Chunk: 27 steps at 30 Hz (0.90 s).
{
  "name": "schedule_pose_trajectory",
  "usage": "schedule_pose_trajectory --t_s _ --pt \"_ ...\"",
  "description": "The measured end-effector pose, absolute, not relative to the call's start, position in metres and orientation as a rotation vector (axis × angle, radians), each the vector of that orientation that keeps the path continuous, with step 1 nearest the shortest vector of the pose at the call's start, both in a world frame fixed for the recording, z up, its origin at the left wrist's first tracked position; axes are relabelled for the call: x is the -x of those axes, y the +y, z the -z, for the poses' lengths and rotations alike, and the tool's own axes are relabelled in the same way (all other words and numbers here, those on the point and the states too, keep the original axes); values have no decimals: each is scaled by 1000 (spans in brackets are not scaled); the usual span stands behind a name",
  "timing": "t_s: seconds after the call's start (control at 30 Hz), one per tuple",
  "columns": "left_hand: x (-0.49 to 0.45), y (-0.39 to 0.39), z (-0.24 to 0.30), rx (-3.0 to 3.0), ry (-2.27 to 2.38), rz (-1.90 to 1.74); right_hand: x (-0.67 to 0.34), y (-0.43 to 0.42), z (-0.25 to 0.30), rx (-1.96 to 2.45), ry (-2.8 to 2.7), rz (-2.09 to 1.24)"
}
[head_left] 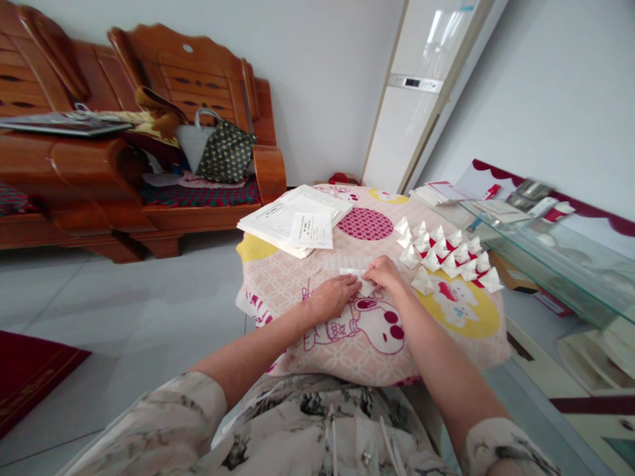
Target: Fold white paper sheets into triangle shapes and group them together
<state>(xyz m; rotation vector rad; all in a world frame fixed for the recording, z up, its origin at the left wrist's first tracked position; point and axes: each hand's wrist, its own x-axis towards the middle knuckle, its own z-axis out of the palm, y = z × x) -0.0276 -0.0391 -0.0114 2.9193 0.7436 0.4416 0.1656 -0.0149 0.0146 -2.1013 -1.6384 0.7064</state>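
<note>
A small piece of white folded paper (366, 287) lies on the cloth-covered round table between my hands. My right hand (384, 272) pinches its right side between thumb and fingers. On the left, my left hand (333, 299) is closed over the paper's other edge, fingertips pressed together on it. Just beyond my hands is a pale strip (337, 263), too faint to make out. To the right stand several folded white paper pieces (440, 248) in rows, with red showing between them. One more folded piece (423, 281) sits nearer to me, apart from the rows.
A stack of printed paper sheets (278, 221) lies at the table's back left, a smaller printed sheet (311, 230) on top. Right of the table stands a glass-topped cabinet (560, 248) holding papers and containers. A wooden sofa (198, 73) with bags is at the far left.
</note>
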Motion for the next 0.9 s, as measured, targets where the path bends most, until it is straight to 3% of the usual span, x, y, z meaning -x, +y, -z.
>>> schedule_pose_trajectory --t_s 0.3,0.53,0.7,0.9 --pt "28 -42 8 -2920 799 -394 -191 -26 -23 2128 -1378 -836" --pt "28 -40 12 -2923 787 -446 -207 -31 -27 2085 -1251 -588" --pt "28 -41 10 -2879 784 -479 -180 -32 -19 1700 -1481 -700" --pt "25 -23 -1 -2588 1019 -527 -163 -33 -5 1847 -1611 -654"
